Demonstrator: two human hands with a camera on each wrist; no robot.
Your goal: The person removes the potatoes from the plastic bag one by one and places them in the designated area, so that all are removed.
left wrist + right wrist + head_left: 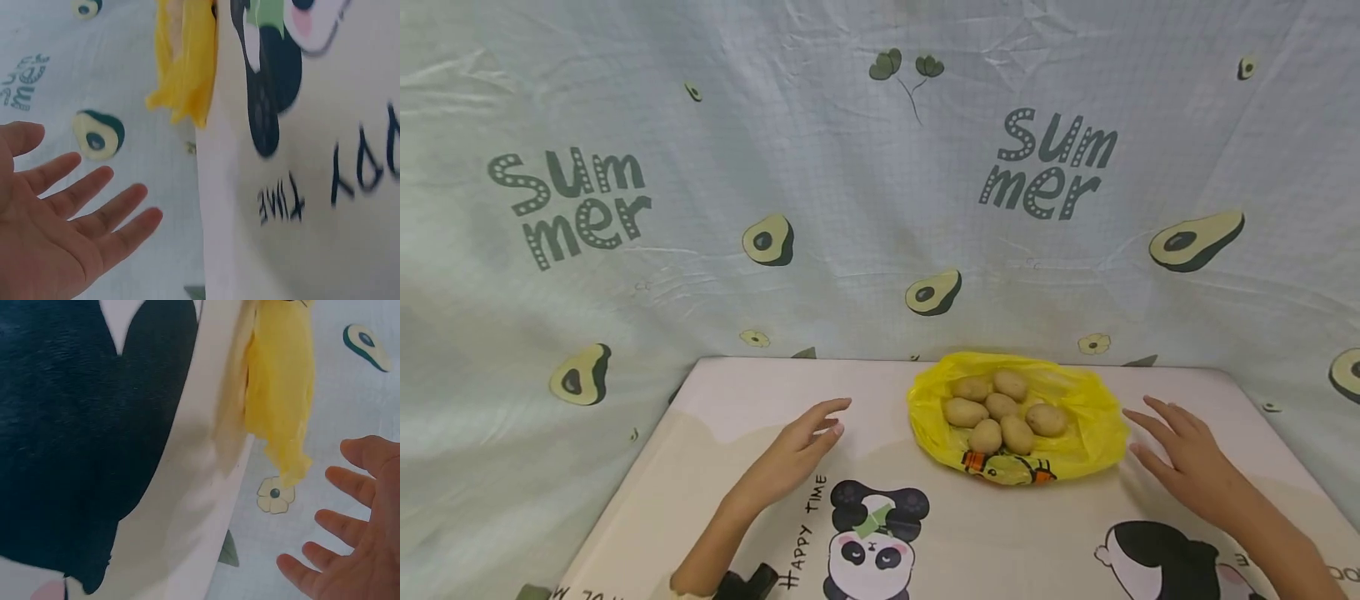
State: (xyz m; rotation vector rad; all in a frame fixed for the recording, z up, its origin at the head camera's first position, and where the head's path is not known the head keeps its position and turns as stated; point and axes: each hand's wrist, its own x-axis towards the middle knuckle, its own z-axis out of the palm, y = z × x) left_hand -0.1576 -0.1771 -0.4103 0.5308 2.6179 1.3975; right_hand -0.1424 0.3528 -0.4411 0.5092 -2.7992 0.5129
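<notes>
A yellow plastic bag point(1086, 417) lies on the table with its mouth spread wide. Inside it sit several potatoes point(1001, 406), bunched toward its left side. My left hand point(793, 454) hovers to the left of the bag, apart from it, fingers loosely extended and holding nothing. To the bag's right, my right hand point(1191, 462) hovers with fingers spread, its fingertips close to the bag's edge; contact cannot be made out in the head view. In the right wrist view a gap separates the right hand point(350, 531) from the yellow bag point(281, 381).
The table point(1000, 533) has a pale cover printed with a panda point(872, 554), a dark-haired figure and lettering. Behind it hangs a light curtain point(850, 167) with avocado prints, close to the table's back edge. A black object point(748, 582) shows near the left wrist.
</notes>
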